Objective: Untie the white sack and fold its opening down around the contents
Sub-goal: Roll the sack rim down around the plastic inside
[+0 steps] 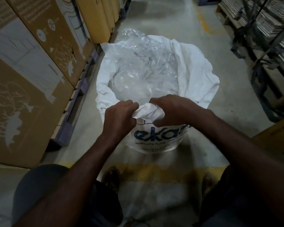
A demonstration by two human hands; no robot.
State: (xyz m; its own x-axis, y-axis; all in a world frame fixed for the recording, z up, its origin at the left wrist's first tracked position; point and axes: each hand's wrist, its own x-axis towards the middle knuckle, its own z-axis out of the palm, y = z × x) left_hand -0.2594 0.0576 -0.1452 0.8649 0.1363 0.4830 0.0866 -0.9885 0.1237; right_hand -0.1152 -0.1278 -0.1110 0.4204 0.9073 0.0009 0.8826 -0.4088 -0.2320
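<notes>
**packguy:** White woven sack [195, 68] is on the floor right in front of the person, mouth facing up and already open, no tie visible afaict. Clear plastic liner [138, 68] puffs up in the middle. Far and right sides of the rim look rolled down, near edge bunched up.

**shelfrat:** and the hands?

**packguy:** Both on the near rim, side by side, about equally close tbh. Left hand [120, 117] has its fingers curled round the bunched fabric; right hand [172, 108] grips the same fold just beside it, knuckles up. Rim runs left-right between them, so imo next move is pushing that near edge outward and down toward the printed side.
</notes>
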